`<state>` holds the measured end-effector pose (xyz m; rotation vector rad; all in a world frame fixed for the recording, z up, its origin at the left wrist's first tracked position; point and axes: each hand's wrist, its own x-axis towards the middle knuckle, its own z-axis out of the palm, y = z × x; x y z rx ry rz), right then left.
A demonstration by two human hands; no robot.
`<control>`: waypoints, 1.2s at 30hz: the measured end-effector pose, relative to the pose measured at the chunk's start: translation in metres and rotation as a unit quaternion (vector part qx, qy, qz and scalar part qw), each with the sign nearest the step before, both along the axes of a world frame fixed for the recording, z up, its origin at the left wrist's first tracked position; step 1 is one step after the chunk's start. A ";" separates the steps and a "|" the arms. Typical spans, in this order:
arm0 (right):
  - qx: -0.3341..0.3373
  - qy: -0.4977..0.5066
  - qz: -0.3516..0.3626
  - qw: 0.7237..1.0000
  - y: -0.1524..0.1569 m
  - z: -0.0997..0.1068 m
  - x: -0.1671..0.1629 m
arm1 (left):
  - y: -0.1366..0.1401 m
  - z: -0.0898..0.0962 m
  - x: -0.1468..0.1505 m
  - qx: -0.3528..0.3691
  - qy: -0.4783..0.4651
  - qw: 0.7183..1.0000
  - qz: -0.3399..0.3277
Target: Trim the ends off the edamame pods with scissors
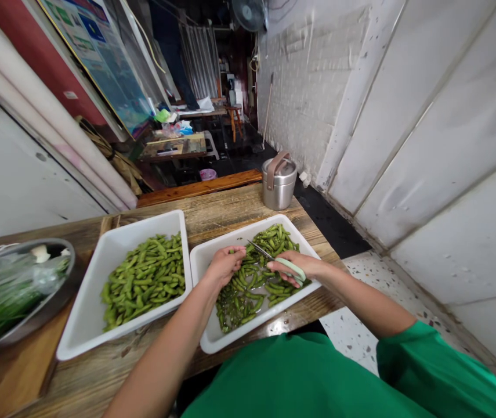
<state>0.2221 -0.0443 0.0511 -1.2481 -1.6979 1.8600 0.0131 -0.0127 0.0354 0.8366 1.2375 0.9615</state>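
My right hand (293, 268) grips scissors (294, 269) with pale green handles, their metal blades pointing up and left over the right white tray (207, 343). Opposite the blade tips, the fingers of my left hand (225, 264) are pinched on a green edamame pod, mostly hidden by the fingers. Wet edamame pods (241, 307) lie below both hands in that tray, with small trimmed bits and some water among them. To the left, a second white tray (78, 325) holds a heap of edamame pods (145, 278).
A steel lidded pot (279, 184) with a brown handle stands at the wooden table's (217, 212) far right corner. At far left, a metal bowl (70, 264) holds bagged green stalks. A white wall (430, 145) runs along the right.
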 end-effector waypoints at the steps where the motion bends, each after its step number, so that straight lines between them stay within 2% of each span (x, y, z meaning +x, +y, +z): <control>1: 0.004 -0.003 0.001 1.000 0.000 -0.002 0.000 | 0.001 0.001 0.000 -0.015 -0.023 1.000 0.001; 6: 0.005 -0.004 -0.005 1.000 0.000 -0.005 0.000 | 0.002 0.007 0.001 -0.071 -0.103 0.992 -0.002; 9: -0.017 0.016 0.000 1.000 -0.001 -0.002 -0.002 | 0.000 0.005 0.002 -0.047 -0.068 0.997 -0.003; 12: -0.066 0.026 0.000 0.997 0.000 0.001 -0.004 | -0.003 0.000 0.006 -0.033 -0.010 0.999 -0.036; 14: -0.084 0.031 0.001 0.996 0.001 0.002 -0.004 | -0.005 -0.002 0.009 -0.036 -0.003 0.998 -0.056; 22: -0.074 0.038 -0.004 0.997 0.002 -0.001 -0.004 | -0.004 0.002 0.008 -0.083 -0.123 0.989 -0.029; 26: -0.062 0.040 -0.002 0.997 0.001 0.000 -0.005 | -0.003 0.004 0.006 -0.098 -0.130 0.986 -0.025; 32: -0.031 0.021 -0.010 0.999 -0.001 0.002 -0.004 | -0.004 0.003 0.005 -0.115 -0.147 0.980 -0.065; 36: -0.049 0.038 -0.009 0.998 0.002 -0.006 -0.004 | -0.002 0.001 0.003 -0.115 -0.143 0.981 -0.063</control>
